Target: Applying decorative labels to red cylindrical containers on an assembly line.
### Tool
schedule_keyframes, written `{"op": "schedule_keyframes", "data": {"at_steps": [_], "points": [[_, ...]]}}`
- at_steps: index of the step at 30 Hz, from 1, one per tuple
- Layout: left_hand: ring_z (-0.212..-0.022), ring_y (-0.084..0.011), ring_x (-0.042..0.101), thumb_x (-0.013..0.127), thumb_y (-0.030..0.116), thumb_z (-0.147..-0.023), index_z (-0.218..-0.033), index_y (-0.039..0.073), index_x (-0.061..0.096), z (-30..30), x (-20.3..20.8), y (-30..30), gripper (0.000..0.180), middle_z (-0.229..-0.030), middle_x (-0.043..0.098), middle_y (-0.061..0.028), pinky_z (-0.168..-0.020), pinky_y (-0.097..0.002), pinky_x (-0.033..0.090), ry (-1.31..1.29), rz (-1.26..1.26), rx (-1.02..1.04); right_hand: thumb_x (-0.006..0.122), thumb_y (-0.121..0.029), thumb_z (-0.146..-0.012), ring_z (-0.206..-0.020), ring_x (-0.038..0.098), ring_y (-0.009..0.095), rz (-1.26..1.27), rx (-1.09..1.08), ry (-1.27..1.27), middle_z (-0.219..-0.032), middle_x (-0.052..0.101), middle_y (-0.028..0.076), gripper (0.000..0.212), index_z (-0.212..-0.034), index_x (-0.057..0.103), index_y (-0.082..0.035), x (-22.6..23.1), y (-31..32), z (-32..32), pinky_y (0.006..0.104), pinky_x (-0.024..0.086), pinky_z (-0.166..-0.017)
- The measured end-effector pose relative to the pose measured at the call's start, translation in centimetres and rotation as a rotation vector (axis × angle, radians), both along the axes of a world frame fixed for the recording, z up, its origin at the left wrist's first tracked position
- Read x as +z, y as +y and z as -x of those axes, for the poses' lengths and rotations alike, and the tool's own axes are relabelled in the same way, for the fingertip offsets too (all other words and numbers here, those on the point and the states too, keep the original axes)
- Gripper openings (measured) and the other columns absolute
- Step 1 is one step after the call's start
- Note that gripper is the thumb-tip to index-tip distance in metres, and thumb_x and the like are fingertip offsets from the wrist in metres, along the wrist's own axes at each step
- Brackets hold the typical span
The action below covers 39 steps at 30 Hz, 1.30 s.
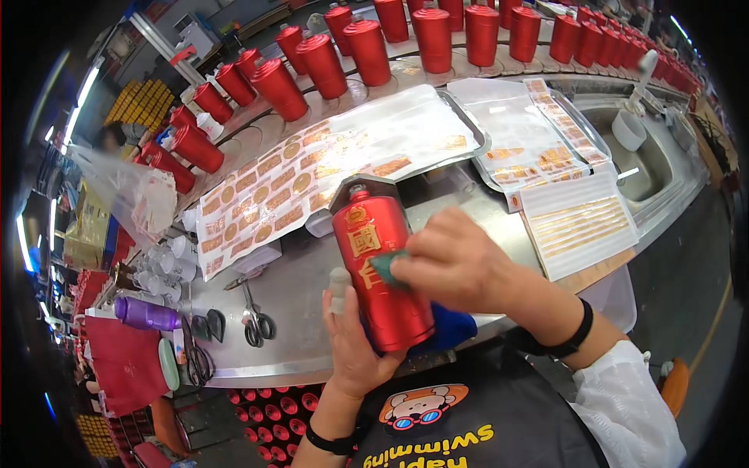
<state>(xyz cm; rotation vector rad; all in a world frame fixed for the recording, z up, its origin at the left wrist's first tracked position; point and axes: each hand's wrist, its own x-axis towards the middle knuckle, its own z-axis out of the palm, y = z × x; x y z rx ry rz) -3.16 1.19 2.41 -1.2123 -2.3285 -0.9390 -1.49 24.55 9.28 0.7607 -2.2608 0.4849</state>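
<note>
A red metallic bottle [394, 316] with gold lettering on its front leans in front of me, its neck pointing away. My left hand [357, 355] supports it from the lower left, the palm under its base end and a pale finger cot [339, 290] on one finger. Between the fingers of my right hand [460, 261] is a small green scraper [385, 270]. Its flat edge lies against the gold lettering. Behind the bottle's neck stands a dark angular rest [382, 187], partly hidden. Blue cloth [449, 331] shows beneath the bottle's lower right side.
Sticker sheets [269, 183] cover the far worktop, with more on a metal tray [538, 140]. Scissors [256, 320], a purple bottle [147, 313] and clear cups [168, 265] stand left. Red bottles [320, 66] line a conveyor behind. A sink [651, 168] is at right.
</note>
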Motion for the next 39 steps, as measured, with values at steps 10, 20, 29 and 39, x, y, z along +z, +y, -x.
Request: {"op": "schedule_keyframes", "data": {"at_steps": [10, 20, 29, 39], "points": [[-0.121, -0.048, 0.043, 0.08, 0.045, -0.069, -0.14, -0.008, 0.033, 0.0, 0.0, -1.0, 0.1, -0.137, 0.044, -0.0263, -0.107, -0.0633, 0.025, -0.003, 0.021, 0.055, 0.072, -0.017, -0.076, -0.074, 0.062, 0.033, 0.112, 0.18, -0.349, -0.083, 0.062, 0.012, 0.016, -0.084, 0.062, -0.008, 3.1, -1.3, 2.9, 0.042, 0.051, -0.067], [-0.132, -0.0309, 0.038, 0.043, 0.062, -0.091, -0.133, 0.009, 0.054, 3.8, 4.3, 0.5, 0.069, -0.112, 0.066, -0.0069, -0.114, -0.0532, 0.015, 0.109, 0.089, -0.21, 0.07, -0.015, -0.084, -0.073, 0.057, 0.009, 0.653, -0.159, -0.537, -0.08, 0.064, 0.005, 0.022, -0.099, 0.064, 0.0, 3.1, 0.7, 4.6, 0.0252, 0.047, -0.065], [-0.119, -0.0252, 0.048, 0.046, 0.05, -0.095, -0.134, 0.016, 0.056, 10.5, 5.2, 2.8, 0.053, -0.097, 0.069, -0.0034, -0.116, -0.0482, 0.017, 0.199, -0.005, -0.237, 0.069, -0.016, -0.085, -0.073, 0.059, 0.008, 0.841, -0.241, -0.54, -0.081, 0.065, 0.004, 0.022, -0.099, 0.064, 0.0, 1.2, 2.2, 1.7, 0.0241, 0.048, -0.065], [-0.12, -0.0317, 0.049, 0.047, 0.046, -0.096, -0.133, 0.0, 0.053, 4.1, 2.9, 0.2, 0.059, -0.115, 0.066, -0.0115, -0.111, -0.0518, 0.023, 0.114, -0.016, -0.013, 0.069, -0.019, -0.081, -0.068, 0.062, 0.021, 0.349, -0.156, -0.505, -0.074, 0.065, 0.016, 0.025, -0.094, 0.065, 0.001, 3.7, 0.7, 9.4, 0.0348, 0.049, -0.064]]}}
